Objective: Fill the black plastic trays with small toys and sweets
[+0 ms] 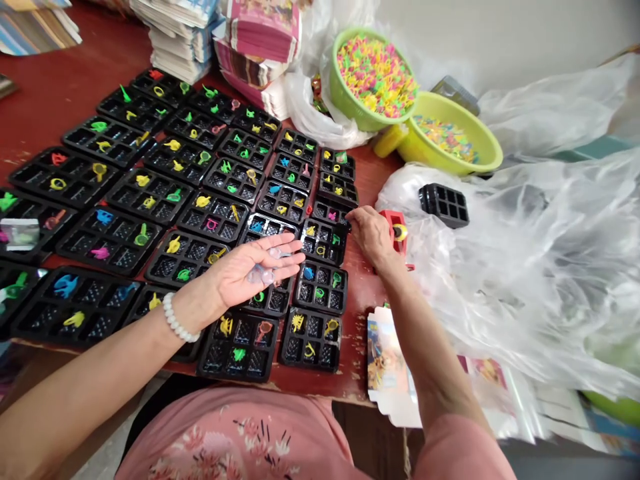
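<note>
My left hand [250, 270] is palm up over the trays with its fingers extended. Several small clear plastic pieces [261, 275] rest on its palm and fingers. To the right, my right hand [371, 233] is palm down, fingers bent and tips together at the right edge of a black compartment tray [324, 241]. What those fingertips pinch is hidden. That tray holds small yellow and green plastic toys. Just behind it, another black tray [327, 212] holds a pink piece. A red holder [397, 230] with a yellow centre stands right beside my right hand.
Rows of black trays [150, 197] with coloured toys cover the red table [360, 293]. Behind are a green basin [334, 80] and a yellow-green basin [493, 150] of small pieces, plus stacked printed cartons [263, 33]. Plastic sheeting [540, 247], stacked trays [445, 205] and a flattened box [385, 360] lie right.
</note>
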Demonstrator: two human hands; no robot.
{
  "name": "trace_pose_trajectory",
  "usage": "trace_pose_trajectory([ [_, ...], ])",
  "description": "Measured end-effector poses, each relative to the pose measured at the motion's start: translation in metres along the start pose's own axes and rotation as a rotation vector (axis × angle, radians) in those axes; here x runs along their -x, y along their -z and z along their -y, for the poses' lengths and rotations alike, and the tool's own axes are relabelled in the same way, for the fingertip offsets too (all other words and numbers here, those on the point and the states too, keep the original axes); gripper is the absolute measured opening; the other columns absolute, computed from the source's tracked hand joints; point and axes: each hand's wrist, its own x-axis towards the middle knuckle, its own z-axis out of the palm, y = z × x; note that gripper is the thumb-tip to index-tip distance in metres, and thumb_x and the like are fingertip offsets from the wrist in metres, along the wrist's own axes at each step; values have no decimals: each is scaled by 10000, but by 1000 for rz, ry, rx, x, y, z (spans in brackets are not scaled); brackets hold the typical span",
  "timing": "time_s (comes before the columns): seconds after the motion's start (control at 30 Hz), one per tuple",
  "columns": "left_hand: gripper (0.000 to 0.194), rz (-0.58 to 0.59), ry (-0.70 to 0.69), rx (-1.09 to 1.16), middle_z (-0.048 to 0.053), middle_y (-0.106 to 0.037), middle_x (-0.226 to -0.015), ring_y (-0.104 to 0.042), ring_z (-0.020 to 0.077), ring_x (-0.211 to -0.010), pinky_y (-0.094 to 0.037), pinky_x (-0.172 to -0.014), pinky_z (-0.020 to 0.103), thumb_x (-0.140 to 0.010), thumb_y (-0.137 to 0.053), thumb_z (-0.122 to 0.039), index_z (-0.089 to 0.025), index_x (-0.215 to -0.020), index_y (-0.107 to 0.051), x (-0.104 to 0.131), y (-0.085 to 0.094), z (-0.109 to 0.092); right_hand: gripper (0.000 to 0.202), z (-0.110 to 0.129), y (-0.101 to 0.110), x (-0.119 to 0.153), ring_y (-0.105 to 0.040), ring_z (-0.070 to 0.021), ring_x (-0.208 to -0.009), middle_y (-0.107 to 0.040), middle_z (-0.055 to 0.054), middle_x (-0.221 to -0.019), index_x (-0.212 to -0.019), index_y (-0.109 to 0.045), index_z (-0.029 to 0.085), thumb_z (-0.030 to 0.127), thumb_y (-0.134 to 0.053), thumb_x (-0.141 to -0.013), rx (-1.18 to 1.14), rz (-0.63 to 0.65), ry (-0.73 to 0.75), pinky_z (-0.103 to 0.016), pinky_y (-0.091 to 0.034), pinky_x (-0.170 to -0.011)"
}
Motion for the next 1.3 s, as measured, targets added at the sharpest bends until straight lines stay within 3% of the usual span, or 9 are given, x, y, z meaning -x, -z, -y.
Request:
trace_pose_trajectory([
  [0.1, 822, 39, 19, 6, 197, -627, -1430, -673, 318, -1241, -498, -1153, 475, -714, -491, 175, -110, -1484, -540, -4, 2, 1, 286, 11, 3, 3, -689, -256, -931, -751, -108, -1027, -1036, -746, 200, 128, -486, -940, -47, -22, 17, -406, -564, -847],
  [0.2, 803, 49, 33, 19, 195, -644, -1406, -673, 306, -1244, -504, -1142, 457, -708, -510, 173, -114, -1456, -564, -9, 2, 4, 227, 49, 16, 14, -685, -249, -1018, -756, -90, -1083, -1118, -738, 220, 209, -544, -1000, -213, -104, 121, -418, -565, -910],
  [0.33, 588, 134, 31, 32, 143, -749, -1183, -740, 214, -1056, -579, -1014, 351, -716, -507, 172, -96, -1195, -716, -13, -3, 10, 274, 112, 30, 32, -668, -223, -1082, -743, -99, -1193, -1262, -699, 199, 317, -596, -1038, -414, 40, 402, -409, -542, -958],
  [0.47, 599, 214, 30, -6, 102, -759, -1168, -740, 176, -1000, -608, -908, 280, -682, -485, 185, -111, -1132, -747, -14, -7, 9, 169, 137, 30, 36, -663, -211, -1033, -758, -80, -1132, -1105, -747, 218, 283, -607, -1034, -494, 109, 415, -421, -510, -959],
  [0.63, 655, 140, 28, -17, 160, -671, -1383, -692, 277, -1207, -547, -1096, 430, -691, -522, 167, -100, -1265, -688, -12, -6, -1, 97, 109, 33, 12, -689, -175, -896, -753, -37, -949, -969, -748, 214, 294, -692, -973, -718, 76, 226, -338, -557, -832],
  [0.8, 665, 68, 41, -19, 192, -641, -1421, -635, 337, -1297, -497, -1164, 471, -694, -538, 157, -77, -1305, -656, -10, -4, -11, 111, 27, 30, -40, -685, -184, -808, -761, -52, -904, -931, -757, 185, 263, -688, -895, -455, -161, -84, -347, -557, -800],
  [1.0, 590, 56, 21, -33, 177, -672, -1379, -648, 322, -1284, -549, -1113, 419, -709, -542, 149, -104, -1211, -721, -7, -2, -15, 162, -41, 9, -88, -700, -201, -806, -790, -61, -895, -893, -768, 176, 155, -636, -801, -200, -77, -249, -341, -545, -824],
  [1.17, 612, 8, 10, -14, 182, -660, -1398, -663, 314, -1264, -578, -1069, 397, -709, -532, 155, -87, -1249, -689, -8, -4, -17, 213, -32, 12, -90, -707, -207, -829, -790, -68, -916, -905, -776, 165, 78, -614, -799, -184, -25, -239, -350, -551, -840],
  [1.3, 542, 21, -16, 125, 223, -656, -1385, -661, 341, -1260, -603, -1013, 460, -854, -514, -28, -40, -1391, -584, -16, -8, -22, 128, 39, 31, -60, -710, -203, -922, -779, -58, -999, -996, -776, 202, 228, -670, -928, -406, 22, 129, -368, -562, -897],
])
